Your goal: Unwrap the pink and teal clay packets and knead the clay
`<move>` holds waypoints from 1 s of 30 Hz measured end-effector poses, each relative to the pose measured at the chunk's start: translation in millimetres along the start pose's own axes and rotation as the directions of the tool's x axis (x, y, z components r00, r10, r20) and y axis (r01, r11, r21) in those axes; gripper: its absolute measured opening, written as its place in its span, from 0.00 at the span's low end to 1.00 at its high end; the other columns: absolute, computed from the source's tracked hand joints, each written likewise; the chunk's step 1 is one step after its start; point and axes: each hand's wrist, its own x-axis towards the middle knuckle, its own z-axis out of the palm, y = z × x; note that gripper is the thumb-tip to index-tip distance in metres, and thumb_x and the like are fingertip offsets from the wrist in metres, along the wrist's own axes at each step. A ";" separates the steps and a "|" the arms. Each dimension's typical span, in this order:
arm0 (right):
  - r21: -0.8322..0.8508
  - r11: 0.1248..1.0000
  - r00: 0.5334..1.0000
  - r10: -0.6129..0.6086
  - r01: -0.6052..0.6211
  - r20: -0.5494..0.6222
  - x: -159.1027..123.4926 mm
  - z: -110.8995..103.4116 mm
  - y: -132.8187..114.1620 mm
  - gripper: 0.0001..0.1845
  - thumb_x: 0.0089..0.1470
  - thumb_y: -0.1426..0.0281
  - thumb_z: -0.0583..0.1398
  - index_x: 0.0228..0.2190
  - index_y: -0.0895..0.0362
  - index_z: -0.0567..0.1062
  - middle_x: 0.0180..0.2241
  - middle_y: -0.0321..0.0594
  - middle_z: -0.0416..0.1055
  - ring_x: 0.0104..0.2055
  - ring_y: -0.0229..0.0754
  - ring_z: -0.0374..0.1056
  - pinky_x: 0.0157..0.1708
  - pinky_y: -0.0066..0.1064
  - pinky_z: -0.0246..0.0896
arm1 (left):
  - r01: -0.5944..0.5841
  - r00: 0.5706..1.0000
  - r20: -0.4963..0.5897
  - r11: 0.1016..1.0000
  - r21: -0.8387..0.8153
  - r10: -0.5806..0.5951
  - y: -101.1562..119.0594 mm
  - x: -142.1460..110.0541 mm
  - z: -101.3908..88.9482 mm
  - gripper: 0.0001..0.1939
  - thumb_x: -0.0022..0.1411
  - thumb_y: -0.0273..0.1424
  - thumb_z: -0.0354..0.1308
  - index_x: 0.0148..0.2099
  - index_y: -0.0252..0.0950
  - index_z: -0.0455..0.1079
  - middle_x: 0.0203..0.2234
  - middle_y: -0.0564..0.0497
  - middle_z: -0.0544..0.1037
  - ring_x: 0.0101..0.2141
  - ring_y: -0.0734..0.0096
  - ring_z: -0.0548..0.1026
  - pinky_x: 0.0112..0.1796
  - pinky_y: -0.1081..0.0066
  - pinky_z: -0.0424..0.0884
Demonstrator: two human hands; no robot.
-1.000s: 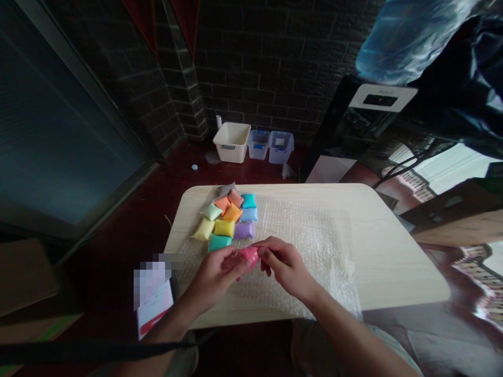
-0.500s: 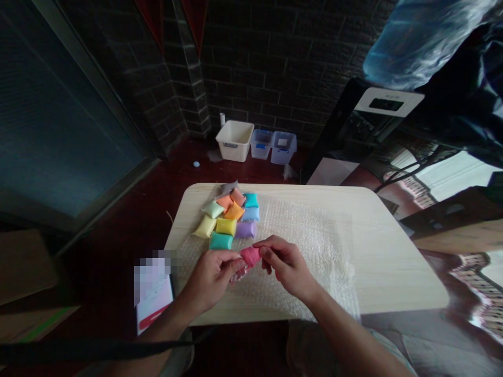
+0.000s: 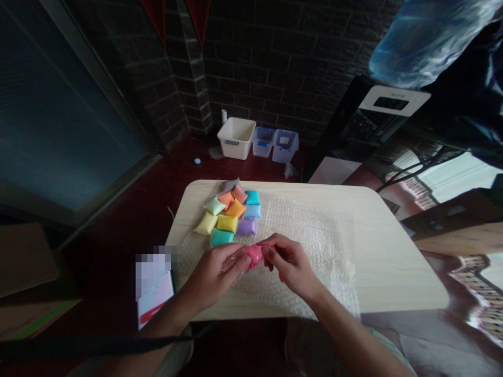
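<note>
A pink lump of modelling clay [image 3: 253, 255], partly in crinkled clear plastic, is held between both hands above the bubble wrap [image 3: 302, 235]. My left hand [image 3: 218, 267] is closed round its left end and the plastic. With thumb and fingertips pinched, my right hand [image 3: 286, 260] grips the right end. Just beyond my left hand lies a group of small pillow-shaped clay packets, with a green packet [image 3: 222, 238] closest. A purple packet [image 3: 247, 226], a yellow packet [image 3: 227, 223] and an orange packet [image 3: 234, 208] are among the others.
The pale wooden table [image 3: 396, 251] has rounded corners. At its left edge is a phone-like screen [image 3: 155, 293], partly blurred out. On the floor behind stand a white basket [image 3: 236, 141] and two clear bins [image 3: 283, 149]. A water dispenser [image 3: 349, 125] rises at the back right.
My left hand drew back with the plastic, showing more of the pink clay, then closed over it again. My right hand keeps its pinch. The view has shifted slightly.
</note>
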 end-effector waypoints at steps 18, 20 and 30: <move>-0.265 0.955 0.990 -0.139 0.136 0.007 -5.1 0.4 -6.5 0.13 0.67 0.63 0.60 0.40 0.56 0.82 0.33 0.43 0.73 0.32 0.42 0.68 0.30 0.34 0.63 | 0.137 0.989 -0.070 0.987 0.081 -0.132 0.9 0.8 -4.4 0.18 0.58 0.41 0.68 0.23 0.35 0.70 0.17 0.55 0.72 0.21 0.72 0.68 0.23 0.75 0.59; -0.225 0.968 0.994 -0.112 0.108 -0.004 -5.1 0.1 -4.8 0.13 0.68 0.62 0.60 0.40 0.55 0.82 0.33 0.43 0.73 0.32 0.42 0.68 0.30 0.33 0.63 | 0.068 0.997 -0.035 0.985 0.161 -0.063 2.3 -0.6 -4.7 0.18 0.63 0.40 0.64 0.25 0.35 0.73 0.18 0.54 0.73 0.22 0.72 0.69 0.24 0.74 0.59; -0.192 0.978 0.996 -0.084 0.086 0.018 -5.0 -0.7 -1.0 0.12 0.68 0.63 0.60 0.43 0.55 0.81 0.36 0.44 0.73 0.33 0.41 0.68 0.29 0.31 0.66 | -0.013 0.994 -0.104 0.975 0.222 0.037 -3.8 2.4 -5.5 0.09 0.64 0.33 0.62 0.35 0.37 0.82 0.27 0.49 0.84 0.29 0.65 0.79 0.32 0.72 0.69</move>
